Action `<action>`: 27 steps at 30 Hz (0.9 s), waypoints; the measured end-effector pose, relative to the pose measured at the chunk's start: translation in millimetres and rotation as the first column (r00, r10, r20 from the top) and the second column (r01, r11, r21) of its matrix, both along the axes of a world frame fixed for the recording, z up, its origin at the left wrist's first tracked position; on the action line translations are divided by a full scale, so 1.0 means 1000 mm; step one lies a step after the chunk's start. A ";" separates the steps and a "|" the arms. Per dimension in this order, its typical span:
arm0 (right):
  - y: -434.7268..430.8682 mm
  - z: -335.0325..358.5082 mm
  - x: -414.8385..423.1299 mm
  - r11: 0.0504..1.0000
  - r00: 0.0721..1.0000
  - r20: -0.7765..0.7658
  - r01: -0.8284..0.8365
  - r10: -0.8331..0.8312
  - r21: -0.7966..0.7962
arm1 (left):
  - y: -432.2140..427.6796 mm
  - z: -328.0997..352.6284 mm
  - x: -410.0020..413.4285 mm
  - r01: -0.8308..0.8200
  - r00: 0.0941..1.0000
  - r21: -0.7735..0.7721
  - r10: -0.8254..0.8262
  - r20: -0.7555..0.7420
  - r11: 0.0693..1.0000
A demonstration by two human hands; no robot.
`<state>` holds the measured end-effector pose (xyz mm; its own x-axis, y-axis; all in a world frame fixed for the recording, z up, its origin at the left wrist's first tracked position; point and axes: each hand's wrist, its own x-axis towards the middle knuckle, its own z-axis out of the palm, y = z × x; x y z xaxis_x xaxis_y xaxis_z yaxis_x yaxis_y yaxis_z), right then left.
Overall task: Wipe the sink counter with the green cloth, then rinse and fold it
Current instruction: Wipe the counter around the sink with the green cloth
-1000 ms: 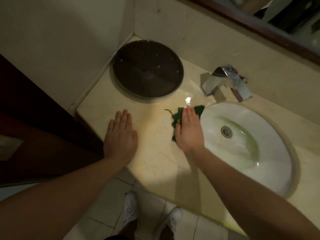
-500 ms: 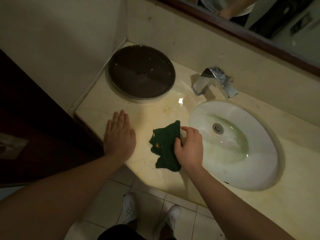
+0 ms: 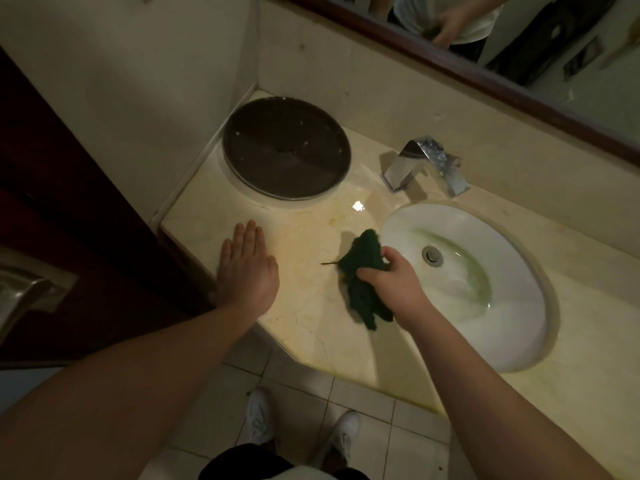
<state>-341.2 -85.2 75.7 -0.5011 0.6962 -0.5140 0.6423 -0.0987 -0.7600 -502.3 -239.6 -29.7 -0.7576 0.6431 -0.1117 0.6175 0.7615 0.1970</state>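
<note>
Counter (image 3: pixel 304 317): pale cream stone w/ faint veining, glossy, angled front edge; a wet patch w/ a bright glare spot sits btwn tray and basin. Sink (image 3: pixel 512 327): white oval basin set into the stone, smooth glazed, greenish staining running down toward the round metal drain (image 3: pixel 432 255). Faucet (image 3: pixel 424 166): chrome, flat angular block shape, behind the basin rim. Round tray (image 3: pixel 285 148): dark brown, shallow raised rim, speckled w/ light flecks, at the back left corner by the wall.

Green cloth (image 3: pixel 362 271): dark green, soft and bunched into a crumpled, elongated lump, a thin loose thread sticking out on its left side. It lies on the counter just left of the basin rim, lower end reaching toward the front edge.

Right hand (image 3: pixel 394 282): fingers curled closed around the cloth's right side, thumb and fingertips pinching the fabric; grip on the bunched middle part.

Left hand (image 3: pixel 247 268): flat, palm down on the counter near the left front edge, fingers straight and together, holding nothing, well apart from the cloth.

Floor (image 3: pixel 360 396): pale square tiles, white shoes (image 3: pixel 259 415) below.
</note>
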 end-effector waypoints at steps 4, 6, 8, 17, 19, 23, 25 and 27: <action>0.008 0.024 -0.002 0.972 0.997 -0.038 -0.053 0.064 0.229 | 0.000 0.001 0.002 0.001 1.000 0.018 -0.001 -0.013 1.000; 0.002 0.027 -0.011 0.892 0.993 0.026 -0.114 0.114 0.437 | 0.000 0.000 0.001 -0.002 1.000 0.025 0.003 -0.012 1.000; -0.012 0.022 -0.022 0.793 0.958 0.172 -0.287 0.230 0.537 | 0.000 -0.001 0.000 -0.003 1.000 0.030 0.003 -0.009 1.000; -0.011 -0.029 0.005 0.847 0.929 0.356 -0.269 0.102 0.459 | -0.002 -0.002 0.000 0.020 0.999 0.015 -0.019 -0.028 1.000; -0.006 -0.039 0.012 0.857 0.939 0.338 -0.223 0.061 0.465 | -0.001 -0.004 0.000 0.022 0.999 0.003 -0.022 -0.036 1.000; -0.018 -0.046 -0.001 0.911 0.944 0.311 -0.219 0.108 0.350 | 0.000 -0.003 0.000 0.015 1.000 -0.015 -0.015 -0.006 1.000; -0.025 -0.049 -0.008 0.924 0.932 0.336 -0.240 0.134 0.297 | 0.001 0.001 0.001 -0.002 0.999 0.020 0.001 0.050 1.000; -0.031 -0.049 -0.013 0.948 0.938 0.312 -0.227 0.151 0.222 | 0.001 0.011 0.007 -0.046 0.990 0.155 0.024 0.137 0.987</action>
